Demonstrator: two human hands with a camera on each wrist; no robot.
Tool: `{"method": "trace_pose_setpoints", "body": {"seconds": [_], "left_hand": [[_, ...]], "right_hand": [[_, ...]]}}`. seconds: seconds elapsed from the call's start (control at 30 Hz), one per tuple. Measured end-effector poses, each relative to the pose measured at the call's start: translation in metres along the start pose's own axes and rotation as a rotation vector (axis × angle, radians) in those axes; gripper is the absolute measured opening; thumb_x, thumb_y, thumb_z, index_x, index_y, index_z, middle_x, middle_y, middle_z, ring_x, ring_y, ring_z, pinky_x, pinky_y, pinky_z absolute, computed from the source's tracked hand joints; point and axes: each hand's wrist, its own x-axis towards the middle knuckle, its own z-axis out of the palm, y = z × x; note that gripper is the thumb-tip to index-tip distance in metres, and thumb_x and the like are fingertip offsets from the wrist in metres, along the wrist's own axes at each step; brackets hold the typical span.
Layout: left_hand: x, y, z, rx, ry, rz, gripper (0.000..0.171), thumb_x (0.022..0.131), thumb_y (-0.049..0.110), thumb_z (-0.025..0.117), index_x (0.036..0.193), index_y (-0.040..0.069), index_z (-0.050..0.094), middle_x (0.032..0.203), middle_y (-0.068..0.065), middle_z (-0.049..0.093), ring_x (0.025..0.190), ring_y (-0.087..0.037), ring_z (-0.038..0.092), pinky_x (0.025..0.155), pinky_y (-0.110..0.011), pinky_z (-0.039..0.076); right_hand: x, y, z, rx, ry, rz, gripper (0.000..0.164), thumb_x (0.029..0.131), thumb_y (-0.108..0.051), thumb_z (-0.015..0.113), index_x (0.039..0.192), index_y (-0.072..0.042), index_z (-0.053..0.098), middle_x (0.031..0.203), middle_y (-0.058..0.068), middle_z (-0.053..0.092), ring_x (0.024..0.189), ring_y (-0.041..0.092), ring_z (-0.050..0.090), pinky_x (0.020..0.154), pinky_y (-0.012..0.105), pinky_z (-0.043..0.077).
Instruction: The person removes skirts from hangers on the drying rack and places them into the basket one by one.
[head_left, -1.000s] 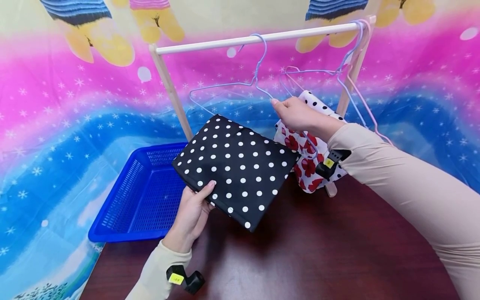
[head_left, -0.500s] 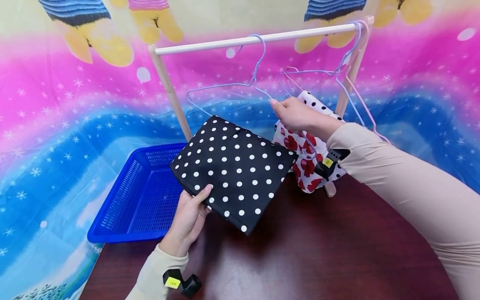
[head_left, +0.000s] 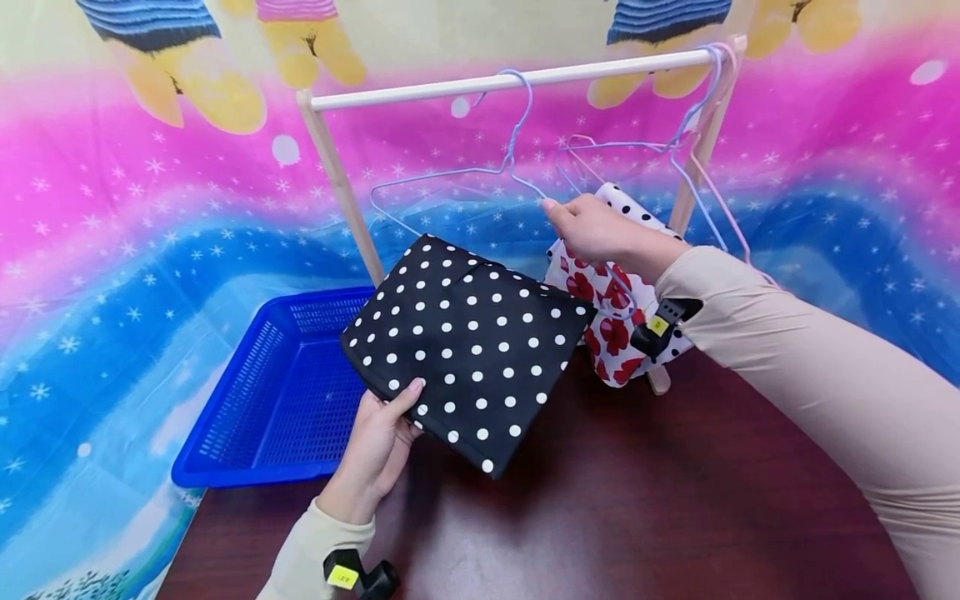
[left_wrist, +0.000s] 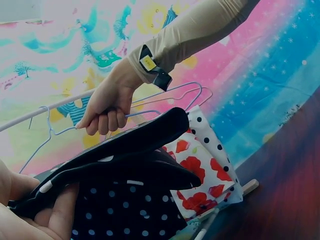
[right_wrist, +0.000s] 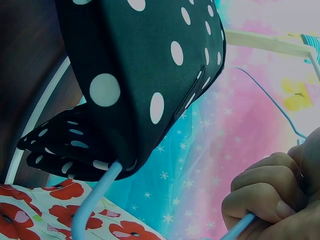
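Before the rack, above the dark red table (head_left: pixel 637 508): one black cloth (head_left: pixel 465 358) with white dots, folded, tilted, its upper edge at the near blue hanger (head_left: pixel 442 174). Wire of that hanger emerged from the fold at the cloth's right end, as the right wrist view showed.

Left hand (head_left: pixel 378 442): thumb on top of the cloth, fingers underneath, pinching its near left edge.

Right hand (head_left: pixel 600 229): fingers curled round the right shoulder of the near blue hanger, gripping the wire.

Rack rail (head_left: pixel 585 73): pale, set on wooden posts; the near blue hanger's hook lay over it around the middle. At its right end, a second blue hanger (head_left: pixel 615 145) and a pink hanger (head_left: pixel 731 204), close together.

Below these, partly behind the right forearm: one white cloth with red flowers (head_left: pixel 615 333), beside a white cloth with black dots (head_left: pixel 637 208); their attachment was hidden.

Blue basket (head_left: pixel 225 375): perforated plastic, at the table's left edge, its right part covered from view by the black cloth.

Backdrop (head_left: pixel 150 175): pink and blue, printed with snowflakes.
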Motion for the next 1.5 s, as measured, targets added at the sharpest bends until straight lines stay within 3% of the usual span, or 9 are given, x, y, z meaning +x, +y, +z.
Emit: {"method": "trace_pose_setpoints", "body": {"seconds": [0.87,1.13,1.5], "left_hand": [[-0.007,0.002,-0.012,0.042,-0.01,-0.003,0.014,0.105,0.012,0.053,0.119,0.014,0.053,0.099,0.008,0.075,0.083,-0.003,0.073,0.061,-0.017,0.051],[-0.008,0.004,-0.02,0.076,-0.025,-0.014,0.016,0.106,0.013,0.052,0.122,0.013,0.049,0.099,0.009,0.074,0.083,-0.001,0.072,0.059,-0.016,0.049],[-0.011,0.001,-0.026,0.08,-0.048,-0.019,0.019,0.106,0.015,0.05,0.125,0.013,0.048,0.102,0.01,0.074,0.088,-0.002,0.072,0.064,-0.017,0.054]], "right_hand": [[0.0,0.003,-0.004,-0.011,0.011,-0.013,0.061,0.108,-0.053,0.025,0.062,-0.014,0.035,0.051,-0.005,0.029,0.043,0.012,0.03,0.048,0.03,0.031],[0.0,0.003,-0.007,-0.031,0.011,-0.012,0.06,0.108,-0.052,0.025,0.064,-0.013,0.035,0.052,-0.004,0.03,0.044,0.013,0.032,0.054,0.033,0.038],[0.001,0.003,-0.003,0.069,0.029,-0.005,0.057,0.108,-0.053,0.028,0.066,-0.014,0.034,0.05,-0.006,0.03,0.043,0.011,0.03,0.048,0.028,0.03]]}}
